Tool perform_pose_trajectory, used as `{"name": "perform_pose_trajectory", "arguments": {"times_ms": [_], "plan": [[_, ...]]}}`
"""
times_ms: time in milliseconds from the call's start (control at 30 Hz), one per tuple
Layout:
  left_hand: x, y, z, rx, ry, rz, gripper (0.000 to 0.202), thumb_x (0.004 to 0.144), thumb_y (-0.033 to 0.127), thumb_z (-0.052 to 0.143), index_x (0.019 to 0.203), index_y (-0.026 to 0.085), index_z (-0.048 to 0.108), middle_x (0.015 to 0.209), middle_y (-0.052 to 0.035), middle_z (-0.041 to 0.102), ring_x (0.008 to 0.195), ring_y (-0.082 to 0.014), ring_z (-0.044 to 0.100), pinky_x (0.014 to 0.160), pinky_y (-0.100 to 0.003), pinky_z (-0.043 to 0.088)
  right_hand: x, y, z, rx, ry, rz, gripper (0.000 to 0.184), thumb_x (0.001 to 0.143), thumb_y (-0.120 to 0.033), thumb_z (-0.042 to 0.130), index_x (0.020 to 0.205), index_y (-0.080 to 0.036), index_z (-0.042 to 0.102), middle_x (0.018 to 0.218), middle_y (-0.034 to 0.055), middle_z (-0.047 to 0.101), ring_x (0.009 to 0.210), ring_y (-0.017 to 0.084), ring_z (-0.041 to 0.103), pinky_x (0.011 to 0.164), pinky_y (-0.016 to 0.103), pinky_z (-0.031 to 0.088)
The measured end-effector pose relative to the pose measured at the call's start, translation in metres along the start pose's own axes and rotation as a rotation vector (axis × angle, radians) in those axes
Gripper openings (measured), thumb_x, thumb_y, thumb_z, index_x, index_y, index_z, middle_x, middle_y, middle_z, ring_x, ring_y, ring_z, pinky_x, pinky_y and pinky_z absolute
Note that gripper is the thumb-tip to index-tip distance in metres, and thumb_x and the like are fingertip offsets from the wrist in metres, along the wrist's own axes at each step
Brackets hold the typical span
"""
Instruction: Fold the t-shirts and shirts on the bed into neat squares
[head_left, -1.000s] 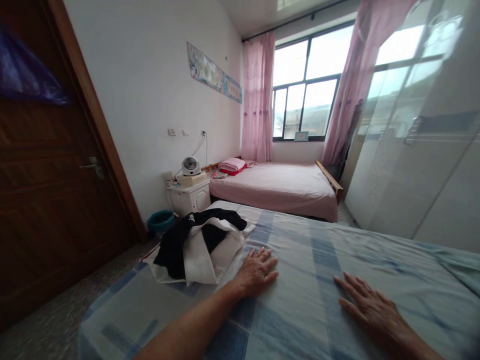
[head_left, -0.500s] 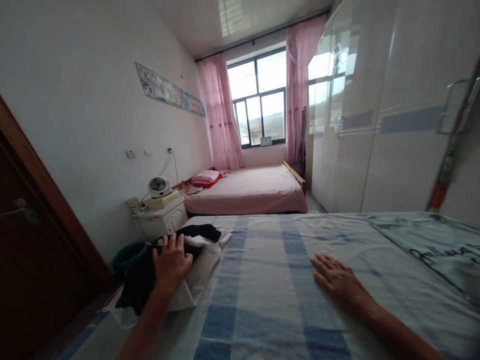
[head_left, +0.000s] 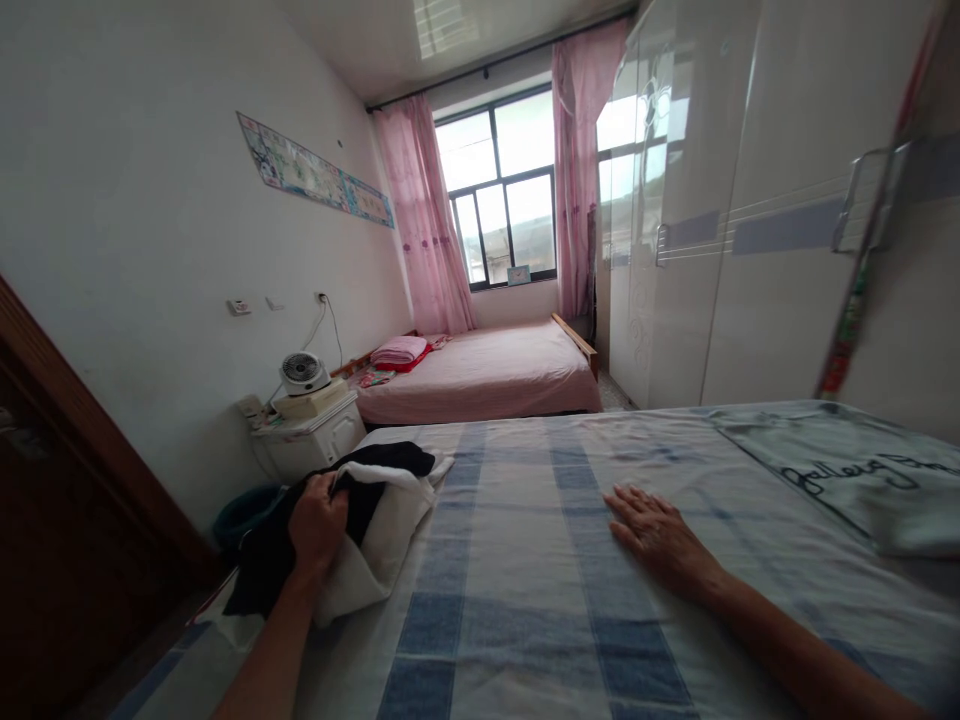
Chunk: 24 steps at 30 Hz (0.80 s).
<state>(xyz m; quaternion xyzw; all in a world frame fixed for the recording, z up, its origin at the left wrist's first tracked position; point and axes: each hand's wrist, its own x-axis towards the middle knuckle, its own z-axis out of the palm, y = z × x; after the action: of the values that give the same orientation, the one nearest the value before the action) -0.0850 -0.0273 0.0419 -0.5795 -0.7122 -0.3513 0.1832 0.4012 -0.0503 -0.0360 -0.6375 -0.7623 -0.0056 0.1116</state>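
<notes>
A heap of black and white clothes (head_left: 382, 520) lies at the left corner of a bed covered by a blue and white checked sheet (head_left: 540, 590). My left hand (head_left: 319, 522) rests on top of the heap with its fingers curled around the black cloth. My right hand (head_left: 656, 535) lies flat on the sheet with the fingers stretched out and nothing in it. To the far right on the bed sits a pale cloth with dark lettering (head_left: 847, 470).
A white nightstand (head_left: 315, 435) with a small fan (head_left: 300, 372) stands by the left wall, a teal basin (head_left: 240, 510) beside it. A second bed with a pink cover (head_left: 487, 375) lies under the window. White wardrobe doors (head_left: 750, 250) line the right side; a brown door (head_left: 52, 520) stands at left.
My left hand moved from the bare sheet onto the clothes heap and closed on the black cloth. My right hand stayed flat. The view swung to the right.
</notes>
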Motion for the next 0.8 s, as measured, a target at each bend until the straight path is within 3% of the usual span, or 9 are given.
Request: {"name": "perform_pose_trajectory", "arguments": {"times_ms": [133, 333, 433, 567, 667, 733, 800], "plan": [[0.004, 0.013, -0.016, -0.268, 0.199, -0.093, 0.023, 0.081, 0.033, 0.038, 0.083, 0.019, 0.056, 0.082, -0.0048, 0.057, 0.081, -0.0216, 0.054, 0.076, -0.032, 0.043, 0.001, 0.002, 0.003, -0.029, -0.003, -0.005, 0.055, 0.091, -0.046, 0.028, 0.138, -0.022, 0.046, 0.147, 0.0059, 0.036, 0.137, 0.022, 0.028, 0.112, 0.043, 0.02], [0.014, 0.054, -0.037, -0.62, 0.269, -0.179, 0.018, 0.083, 0.032, 0.043, 0.073, 0.019, 0.051, 0.066, 0.0035, 0.047, 0.068, -0.0148, 0.046, 0.071, -0.03, 0.042, 0.002, 0.007, 0.008, -0.048, 0.024, -0.028, 0.056, 0.09, -0.046, 0.028, 0.136, -0.022, 0.047, 0.146, 0.0064, 0.037, 0.137, 0.023, 0.03, 0.111, 0.043, 0.022], [0.027, 0.088, -0.042, -0.856, 0.304, -0.234, 0.017, 0.082, 0.03, 0.045, 0.075, 0.018, 0.055, 0.071, 0.0027, 0.054, 0.072, -0.0142, 0.051, 0.074, -0.03, 0.044, 0.002, 0.009, 0.011, -0.047, 0.043, -0.032, 0.055, 0.09, -0.046, 0.028, 0.135, -0.021, 0.049, 0.146, 0.0063, 0.039, 0.136, 0.023, 0.03, 0.111, 0.042, 0.022], [0.042, 0.151, -0.05, -1.466, 0.295, -0.28, 0.016, 0.076, 0.028, 0.053, 0.084, 0.017, 0.06, 0.084, 0.0005, 0.064, 0.083, -0.0139, 0.059, 0.082, -0.028, 0.047, 0.003, 0.01, 0.011, -0.036, 0.048, -0.033, 0.054, 0.09, -0.045, 0.029, 0.134, -0.021, 0.05, 0.145, 0.0067, 0.04, 0.136, 0.023, 0.031, 0.111, 0.043, 0.023], [0.034, 0.195, -0.052, -1.806, 0.138, -0.153, 0.02, 0.073, 0.028, 0.057, 0.09, 0.018, 0.061, 0.093, -0.0005, 0.066, 0.092, -0.0137, 0.061, 0.089, -0.027, 0.046, 0.001, 0.009, 0.008, 0.022, 0.063, -0.056, 0.054, 0.089, -0.045, 0.033, 0.133, -0.02, 0.051, 0.143, 0.0087, 0.043, 0.134, 0.025, 0.035, 0.109, 0.046, 0.026], [0.019, 0.212, -0.044, -1.868, -0.113, -0.093, 0.025, 0.074, 0.03, 0.058, 0.096, 0.019, 0.061, 0.098, -0.0018, 0.067, 0.094, -0.0149, 0.062, 0.088, -0.028, 0.047, -0.001, 0.009, 0.005, 0.1, 0.103, -0.118, 0.052, 0.086, -0.046, 0.039, 0.129, -0.021, 0.054, 0.138, 0.0095, 0.05, 0.129, 0.027, 0.042, 0.107, 0.046, 0.031], [0.004, 0.215, -0.027, -1.735, -0.393, -0.086, 0.03, 0.075, 0.032, 0.058, 0.102, 0.018, 0.061, 0.101, -0.0045, 0.066, 0.094, -0.0173, 0.063, 0.084, -0.03, 0.049, -0.004, 0.01, 0.004, 0.199, 0.17, -0.176, 0.045, 0.084, -0.046, 0.045, 0.118, -0.024, 0.061, 0.124, 0.0087, 0.061, 0.12, 0.027, 0.052, 0.102, 0.044, 0.038]]}}
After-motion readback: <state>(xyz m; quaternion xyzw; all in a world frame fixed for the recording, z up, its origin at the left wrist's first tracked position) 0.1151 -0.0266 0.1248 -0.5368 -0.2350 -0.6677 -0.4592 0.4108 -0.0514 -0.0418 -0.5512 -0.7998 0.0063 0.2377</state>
